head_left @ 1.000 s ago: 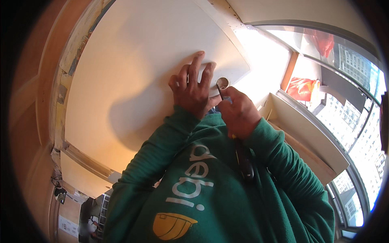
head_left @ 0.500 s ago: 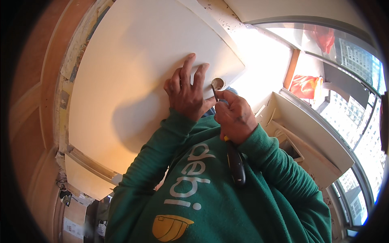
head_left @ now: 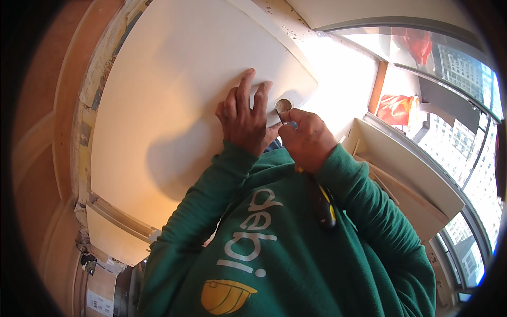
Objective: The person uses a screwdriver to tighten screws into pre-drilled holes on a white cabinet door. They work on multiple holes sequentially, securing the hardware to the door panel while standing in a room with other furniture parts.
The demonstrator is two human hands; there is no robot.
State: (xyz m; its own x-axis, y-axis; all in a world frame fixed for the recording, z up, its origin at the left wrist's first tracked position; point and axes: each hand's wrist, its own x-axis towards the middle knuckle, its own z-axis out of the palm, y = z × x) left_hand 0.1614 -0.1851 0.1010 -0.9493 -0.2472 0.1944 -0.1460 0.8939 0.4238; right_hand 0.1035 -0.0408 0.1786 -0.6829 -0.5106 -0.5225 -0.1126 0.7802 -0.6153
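A large white panel (head_left: 158, 100) lies before me, with a round shallow hole (head_left: 283, 105) near its right-hand corner. My left hand (head_left: 244, 116) rests on the panel left of the hole, fingers spread and pressing on the surface. My right hand (head_left: 307, 138) is closed around the shaft of what looks like a screwdriver, its black and yellow handle (head_left: 322, 206) sticking out below the fist toward my chest. The thin dark tip reaches the hole's left rim. The exact shape of the tip is too small to tell.
Bright windows (head_left: 459, 127) run along the right, with a red bag (head_left: 397, 110) near the sill. Below them stands an open cream box-like cabinet (head_left: 412, 174) with loose strips. At the left are a brown wooden door (head_left: 39, 142) and a rough wall edge (head_left: 84, 127).
My right hand has tilted slightly, and the screwdriver's handle has swung to the right and a little upward. The tip stays at the hole's rim. My left hand keeps its place.
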